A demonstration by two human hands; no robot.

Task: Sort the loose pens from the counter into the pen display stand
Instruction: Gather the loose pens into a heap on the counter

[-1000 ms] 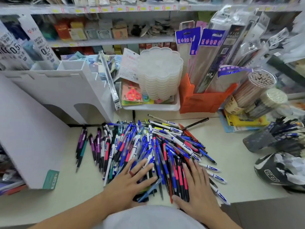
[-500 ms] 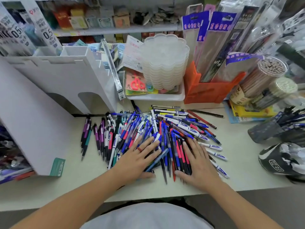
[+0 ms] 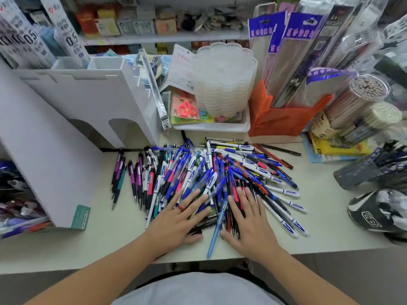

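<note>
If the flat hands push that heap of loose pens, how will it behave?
The pen pile will probably spread, not move together: round barrels crisscross loosely. Pens would likely roll on the smooth counter. The light-blue pen overhanging the edge may drop.

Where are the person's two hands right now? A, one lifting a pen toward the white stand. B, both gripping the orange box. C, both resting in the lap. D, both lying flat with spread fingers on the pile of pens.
D: the left hand and right hand lie flat, fingers spread, on the pile of pens, gripping none.
</note>
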